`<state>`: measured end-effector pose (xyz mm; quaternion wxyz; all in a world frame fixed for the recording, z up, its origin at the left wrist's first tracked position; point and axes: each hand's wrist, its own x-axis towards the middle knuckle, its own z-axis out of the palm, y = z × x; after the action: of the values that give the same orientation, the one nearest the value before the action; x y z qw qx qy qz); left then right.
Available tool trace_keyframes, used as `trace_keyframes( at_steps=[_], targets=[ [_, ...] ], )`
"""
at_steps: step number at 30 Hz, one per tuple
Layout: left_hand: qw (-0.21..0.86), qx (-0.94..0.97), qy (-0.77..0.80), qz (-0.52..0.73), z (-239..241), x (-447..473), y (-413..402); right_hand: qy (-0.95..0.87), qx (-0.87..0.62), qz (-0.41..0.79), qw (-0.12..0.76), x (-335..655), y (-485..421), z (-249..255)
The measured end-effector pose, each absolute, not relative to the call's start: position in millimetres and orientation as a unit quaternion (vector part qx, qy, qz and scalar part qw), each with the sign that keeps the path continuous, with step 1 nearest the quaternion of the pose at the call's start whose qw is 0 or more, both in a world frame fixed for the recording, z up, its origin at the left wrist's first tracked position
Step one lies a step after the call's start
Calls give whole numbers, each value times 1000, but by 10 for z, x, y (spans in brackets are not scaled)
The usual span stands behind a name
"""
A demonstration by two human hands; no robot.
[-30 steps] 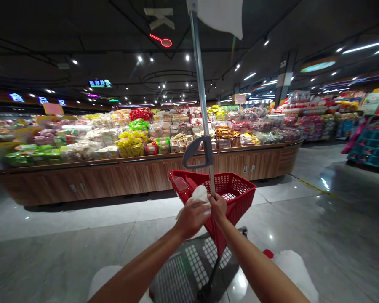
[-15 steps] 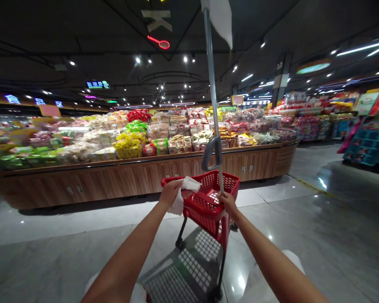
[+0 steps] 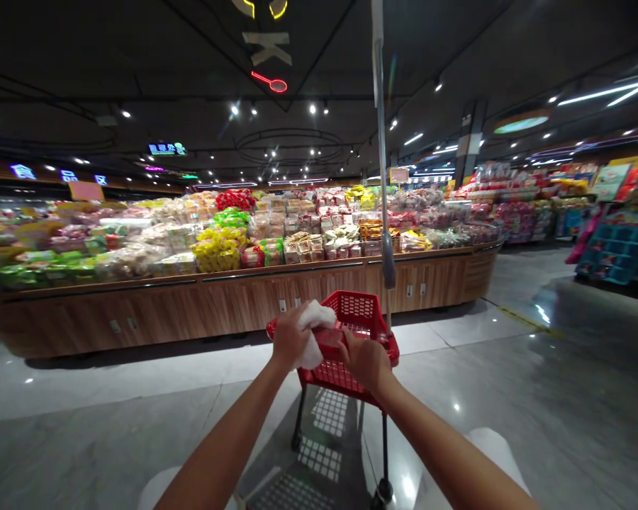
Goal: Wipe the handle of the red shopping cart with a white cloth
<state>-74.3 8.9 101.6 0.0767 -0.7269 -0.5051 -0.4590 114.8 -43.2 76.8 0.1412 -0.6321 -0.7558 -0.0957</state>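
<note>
A red shopping cart (image 3: 351, 379) with a lattice basket stands in front of me, its handle toward me. My left hand (image 3: 292, 338) is closed around a crumpled white cloth (image 3: 311, 347), at the left part of the cart's handle bar. My right hand (image 3: 368, 360) grips the same red bar (image 3: 329, 338) further right, fingers wrapped over it. Just beyond that hand, a tall metal pole (image 3: 381, 163) rises upright at the basket's right side. Its grey grip (image 3: 388, 262) shows edge-on, and its top runs out of view. Nothing else shows in the visible part of the basket.
Past the cart stretches a long wood-panelled display counter (image 3: 234, 303) heaped with packaged goods (image 3: 220, 248). On the right are more stacked goods (image 3: 515, 202) and a teal rack (image 3: 611, 244). Glossy grey floor (image 3: 510, 375) surrounds the cart.
My right hand has let go of the pole and moved left onto the cart's handle. The pole has turned edge-on and shifted right. The cart has swung round, and the cloth is more bunched up.
</note>
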Motion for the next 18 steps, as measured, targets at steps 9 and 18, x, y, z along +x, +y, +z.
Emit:
trace_keyframes(
  at_steps=[9,18],
  targets=[
    [109,-734,-492,-455,1334,-780,9,-761,-630,-116,104,1157,-421,809],
    [110,-854,-435,-264,936,-448,-31,-786,-589,-139,121,1142,-325,776]
  ],
)
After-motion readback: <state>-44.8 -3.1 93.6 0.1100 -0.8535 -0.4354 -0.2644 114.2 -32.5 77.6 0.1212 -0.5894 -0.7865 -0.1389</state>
